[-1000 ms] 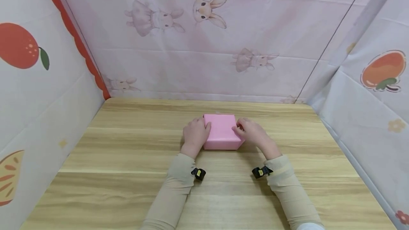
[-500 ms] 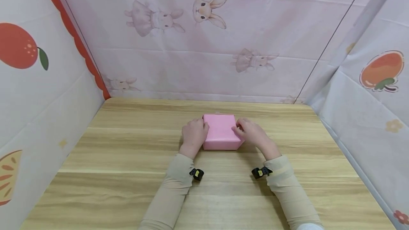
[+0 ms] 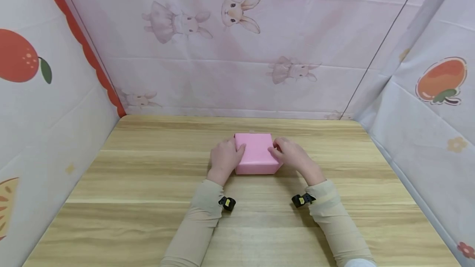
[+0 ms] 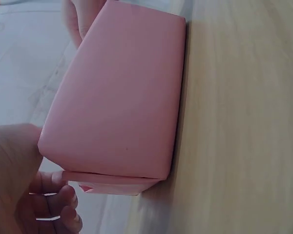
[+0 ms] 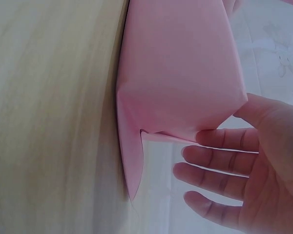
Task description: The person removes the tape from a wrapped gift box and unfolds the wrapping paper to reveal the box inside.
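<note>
Flanking the pink parcel, the left hand pinched its left end, the right hand its right, near a flap.

Plain pink box, streaked tan tabletop, rabbit-printed pale-pink backdrop

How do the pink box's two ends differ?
The right end shows a long pointed flap jutting out; the left end shows a narrow folded strip. At the left end, the left hand curls its fingers; at the right end, the right hand spreads its own. Both ends are pink.
</note>
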{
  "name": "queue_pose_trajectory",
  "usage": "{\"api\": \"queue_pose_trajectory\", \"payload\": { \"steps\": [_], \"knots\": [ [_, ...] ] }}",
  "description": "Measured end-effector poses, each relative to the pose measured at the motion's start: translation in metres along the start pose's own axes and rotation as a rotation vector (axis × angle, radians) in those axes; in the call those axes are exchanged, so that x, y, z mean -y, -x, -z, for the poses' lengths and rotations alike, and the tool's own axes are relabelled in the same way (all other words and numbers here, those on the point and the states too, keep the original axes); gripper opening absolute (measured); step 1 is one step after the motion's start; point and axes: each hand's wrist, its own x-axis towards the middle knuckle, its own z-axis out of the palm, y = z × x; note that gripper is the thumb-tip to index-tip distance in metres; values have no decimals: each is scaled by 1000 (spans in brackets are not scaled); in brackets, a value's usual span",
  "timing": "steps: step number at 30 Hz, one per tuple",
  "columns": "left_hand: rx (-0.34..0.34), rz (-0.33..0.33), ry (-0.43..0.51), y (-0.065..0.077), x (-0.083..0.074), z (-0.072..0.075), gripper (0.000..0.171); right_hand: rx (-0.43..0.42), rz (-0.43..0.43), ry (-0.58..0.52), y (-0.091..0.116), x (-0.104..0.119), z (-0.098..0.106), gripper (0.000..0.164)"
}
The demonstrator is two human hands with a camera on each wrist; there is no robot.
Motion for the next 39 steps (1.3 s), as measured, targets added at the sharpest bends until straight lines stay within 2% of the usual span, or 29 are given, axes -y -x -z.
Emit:
{"api": "queue_pose_trajectory", "payload": {
  "steps": [4,12,24,31,39],
  "knots": [
    [-8,10,-25,0,-1,-1,40,8,-5,-4,0,0,0,28],
    [-43,-43,-21,1,1,-3,33,-1,4,-8,0,0,-1,27],
    [22,-120,38,-3,8,1,29,7,-2,-15,0,-1,-2,26],
    [120,-46,194,-8,17,-1,32,22,-12,-22,-1,-1,-1,27],
    [142,-16,290,-8,20,0,32,25,-4,-18,-1,-2,0,27]
  ]
}}
